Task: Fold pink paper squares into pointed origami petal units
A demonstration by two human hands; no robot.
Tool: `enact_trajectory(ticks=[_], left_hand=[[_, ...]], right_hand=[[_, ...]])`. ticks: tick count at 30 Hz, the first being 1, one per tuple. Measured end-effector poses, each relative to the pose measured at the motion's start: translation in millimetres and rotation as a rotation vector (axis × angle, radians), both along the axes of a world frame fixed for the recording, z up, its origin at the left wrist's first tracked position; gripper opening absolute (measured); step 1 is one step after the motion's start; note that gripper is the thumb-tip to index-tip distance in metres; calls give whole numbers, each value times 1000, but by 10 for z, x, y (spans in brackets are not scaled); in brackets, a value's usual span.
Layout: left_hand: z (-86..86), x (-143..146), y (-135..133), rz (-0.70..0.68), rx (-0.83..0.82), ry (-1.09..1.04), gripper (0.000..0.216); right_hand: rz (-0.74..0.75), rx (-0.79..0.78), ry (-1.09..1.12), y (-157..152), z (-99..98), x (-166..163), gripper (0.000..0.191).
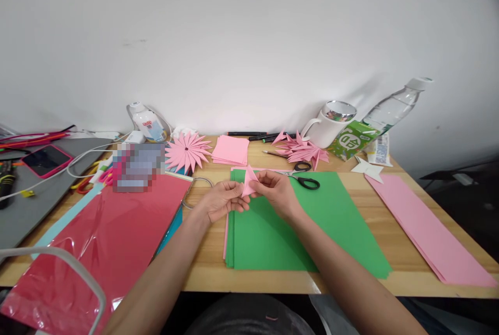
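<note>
A small folded piece of pink paper (pixel 249 180), pointed at the top, is pinched between both hands above the green paper sheets (pixel 307 236). My left hand (pixel 226 201) grips its left lower side with thumb and fingers. On the right side, my right hand (pixel 276 192) presses the paper between thumb and fingers. Just beyond lies a stack of pink paper squares (pixel 231 149). A pink paper pinwheel-like flower (pixel 187 150) stands to its left, and a pile of folded pink pieces (pixel 302 150) is to its right. Black-handled scissors (pixel 309 183) rest partly on the green sheets.
Red paper in a clear sleeve (pixel 117 226) covers the left. Pink strips (pixel 424 226) lie right. A white mug (pixel 329 126), green box (pixel 353 139) and tilted water bottle (pixel 397 104) stand at the back right. A white bottle (pixel 147 121) and pink-edged phone (pixel 47 160) are left.
</note>
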State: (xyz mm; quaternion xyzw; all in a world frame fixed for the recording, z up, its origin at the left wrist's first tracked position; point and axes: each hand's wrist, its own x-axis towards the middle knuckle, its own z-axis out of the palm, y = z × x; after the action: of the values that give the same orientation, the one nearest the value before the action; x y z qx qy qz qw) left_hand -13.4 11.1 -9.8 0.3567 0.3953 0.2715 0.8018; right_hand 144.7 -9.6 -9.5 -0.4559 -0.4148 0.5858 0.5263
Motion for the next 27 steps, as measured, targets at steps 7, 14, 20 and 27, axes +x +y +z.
enact_trajectory(ticks=[7,14,20,27], left_hand=[[-12,44,-34,24,106,16,31],[14,101,-69,84,241,40,35],[16,56,-59,-1,238,-16,32],[6,23,-29,-85,177,-127,30]], right_hand=[[-46,8,-21,3,-25,-11,32],[-55,44,-19,-3,4,-11,30],[-12,79,2,4,-16,21,27],[17,119,-25,-6,61,38,27]])
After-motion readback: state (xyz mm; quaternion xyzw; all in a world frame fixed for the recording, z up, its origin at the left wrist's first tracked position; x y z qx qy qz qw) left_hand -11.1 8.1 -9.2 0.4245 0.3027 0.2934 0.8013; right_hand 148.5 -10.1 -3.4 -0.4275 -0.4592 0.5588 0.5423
